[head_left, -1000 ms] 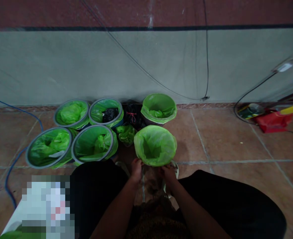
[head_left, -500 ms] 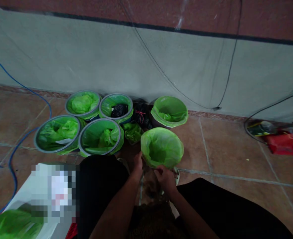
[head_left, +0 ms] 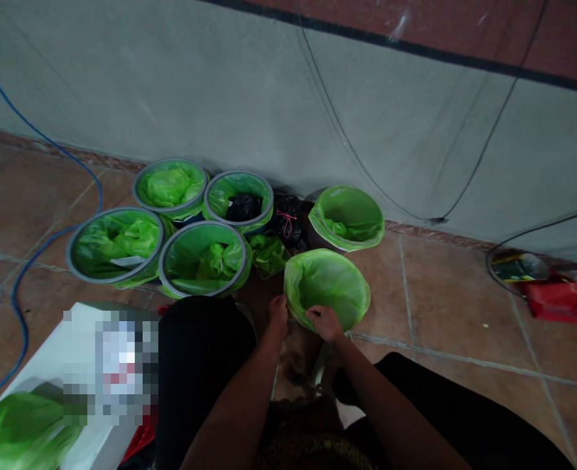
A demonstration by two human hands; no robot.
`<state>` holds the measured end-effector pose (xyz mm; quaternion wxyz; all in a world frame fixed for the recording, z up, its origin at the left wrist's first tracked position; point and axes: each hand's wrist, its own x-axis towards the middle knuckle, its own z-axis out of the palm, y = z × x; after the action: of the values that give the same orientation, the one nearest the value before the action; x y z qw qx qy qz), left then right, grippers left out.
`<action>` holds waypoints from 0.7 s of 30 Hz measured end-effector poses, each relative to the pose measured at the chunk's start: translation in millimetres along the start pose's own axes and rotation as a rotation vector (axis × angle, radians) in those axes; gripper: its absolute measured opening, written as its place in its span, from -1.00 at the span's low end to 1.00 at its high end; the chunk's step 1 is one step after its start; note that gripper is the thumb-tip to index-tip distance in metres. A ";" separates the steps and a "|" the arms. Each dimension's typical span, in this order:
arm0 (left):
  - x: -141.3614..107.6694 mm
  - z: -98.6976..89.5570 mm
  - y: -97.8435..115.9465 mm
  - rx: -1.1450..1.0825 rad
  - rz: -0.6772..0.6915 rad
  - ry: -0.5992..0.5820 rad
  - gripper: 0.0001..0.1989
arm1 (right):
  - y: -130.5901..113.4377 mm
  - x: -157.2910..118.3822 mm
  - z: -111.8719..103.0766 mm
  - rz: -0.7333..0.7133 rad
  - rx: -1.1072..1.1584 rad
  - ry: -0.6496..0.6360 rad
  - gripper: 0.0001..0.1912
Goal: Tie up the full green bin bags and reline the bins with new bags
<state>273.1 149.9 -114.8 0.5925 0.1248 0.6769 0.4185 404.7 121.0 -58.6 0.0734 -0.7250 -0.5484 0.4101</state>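
A trash bin lined with a green plastic bag [head_left: 347, 287] stands on the floor between my feet, the bag folded out over its rim. My left hand [head_left: 279, 314] is closed at the bin's left side, pinching the bag's edge. At the near rim, my right hand [head_left: 326, 321] has its fingers pinched together on the bag's edge, reaching slightly over the opening. Just behind stands another lined bin [head_left: 347, 215] without a grey ring. To the left are several lined bins with grey rings, among them the near one [head_left: 203, 258].
A black bag with a red tie [head_left: 287, 219] and a small green-lined container [head_left: 267, 254] sit between the bins. At lower left is a white box [head_left: 85, 326] with a green bag on it. A blue hose [head_left: 21, 313] crosses the left floor; a red object [head_left: 553, 300] lies right.
My right hand has moved up, from below the near rim to over it. The left hand stays at the bin's left side. The view has tilted and shifted slightly.
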 end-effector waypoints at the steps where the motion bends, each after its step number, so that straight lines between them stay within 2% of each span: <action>1: 0.0 1.2 0.0 0.015 0.002 0.000 -0.60 | 0.4 1.5 0.1 0.007 -0.018 -0.008 -0.69; 6: 2.7 3.4 2.6 0.124 0.041 0.045 -0.70 | -4.0 5.2 -0.3 -0.012 -0.145 -0.027 -0.75; 9: 8.6 1.9 12.0 0.197 0.099 0.132 -0.80 | -8.9 6.3 -5.8 -0.017 -0.133 0.058 -0.74; 11: 14.2 3.7 24.6 0.256 0.183 0.184 -0.80 | -14.7 8.7 -10.5 -0.026 -0.104 0.142 -0.73; 13: 21.0 10.3 41.8 0.359 0.337 0.199 -0.72 | -23.4 13.8 -14.6 -0.042 -0.077 0.212 -0.73; 15: 28.3 21.1 60.2 0.499 0.508 0.164 -0.67 | -34.1 22.3 -17.9 -0.069 -0.072 0.269 -0.70; 17: 34.9 33.1 75.1 0.628 0.622 0.077 -0.64 | -44.8 34.7 -20.2 -0.102 -0.077 0.320 -0.64; 21: 41.7 49.1 82.6 0.814 0.691 -0.151 -0.62 | -56.6 66.8 -20.9 -0.152 -0.074 0.346 -0.50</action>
<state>279.5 249.3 -82.3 0.3712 0.5895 0.6593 0.2827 381.3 207.3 -47.9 0.1707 -0.7435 -0.5953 0.2522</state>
